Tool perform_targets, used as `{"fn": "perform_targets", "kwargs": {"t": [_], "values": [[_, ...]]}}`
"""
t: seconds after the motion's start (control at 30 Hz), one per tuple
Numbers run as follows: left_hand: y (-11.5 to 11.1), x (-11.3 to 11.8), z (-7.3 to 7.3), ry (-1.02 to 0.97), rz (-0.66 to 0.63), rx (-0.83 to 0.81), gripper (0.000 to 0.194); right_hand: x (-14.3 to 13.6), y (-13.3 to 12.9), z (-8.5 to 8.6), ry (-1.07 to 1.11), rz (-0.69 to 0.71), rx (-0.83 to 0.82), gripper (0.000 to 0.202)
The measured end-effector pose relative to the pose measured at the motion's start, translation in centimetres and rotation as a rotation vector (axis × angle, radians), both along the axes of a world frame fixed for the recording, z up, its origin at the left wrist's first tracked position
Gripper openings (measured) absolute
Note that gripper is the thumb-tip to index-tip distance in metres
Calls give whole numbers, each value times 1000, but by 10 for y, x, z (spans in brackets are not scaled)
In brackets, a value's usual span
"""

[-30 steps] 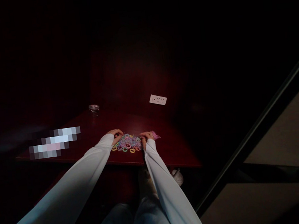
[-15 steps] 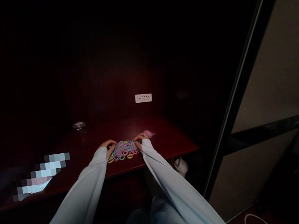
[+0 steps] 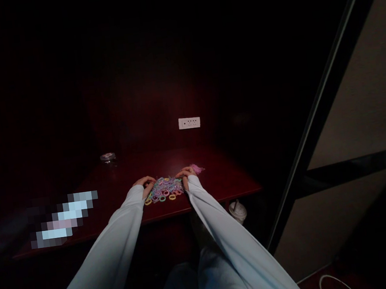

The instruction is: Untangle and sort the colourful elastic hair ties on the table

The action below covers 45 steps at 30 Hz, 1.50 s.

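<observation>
A spread of small pastel hair ties (image 3: 166,189), in purple, pink, green and yellow, lies near the front edge of the dark red table (image 3: 219,183). My left hand (image 3: 145,183) curves along the left side of the spread, fingers apart and pointing inward. At the right side is my right hand (image 3: 187,173), its fingers reaching over the far edge of the hair ties and its thumb lower down. Both hands touch or nearly touch the spread; neither visibly lifts anything. Just beyond my right hand sits a pink, stringy bunch (image 3: 197,168).
A clear lidded jar (image 3: 108,158) stands at the back left of the table. On the wall is a white socket panel (image 3: 189,123). A lidded cup with a straw (image 3: 238,211) stands below the table's right edge. A pale cable (image 3: 333,280) lies lower right.
The whole view has shifted, so everything sits slightly farther right and higher. My hands stay at the two sides of the hair ties, with only slight finger movement.
</observation>
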<state>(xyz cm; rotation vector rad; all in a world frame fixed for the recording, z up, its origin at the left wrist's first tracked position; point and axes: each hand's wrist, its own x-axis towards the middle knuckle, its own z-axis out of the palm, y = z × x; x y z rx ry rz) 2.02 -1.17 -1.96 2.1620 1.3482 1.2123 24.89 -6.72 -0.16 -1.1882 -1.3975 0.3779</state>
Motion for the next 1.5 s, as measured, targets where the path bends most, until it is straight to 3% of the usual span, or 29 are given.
{"fn": "perform_targets", "kwargs": {"t": [0.27,0.5,0.73,1.07,1.5], "values": [[2,-3,-3,-13,-23,-42,28,3,6,-8,-85,-85,-27,32],[5,0,-6,-63,1,-55,29,4,-5,-2,-271,-154,-139,33],[2,0,-6,-73,-2,-31,29,4,-12,7,-406,-64,-204,23],[-4,-4,-2,-36,-53,0,28,3,-13,12,-336,53,-199,21],[-1,-4,-1,-60,-83,-41,29,1,-17,14,-258,58,-169,21]]}}
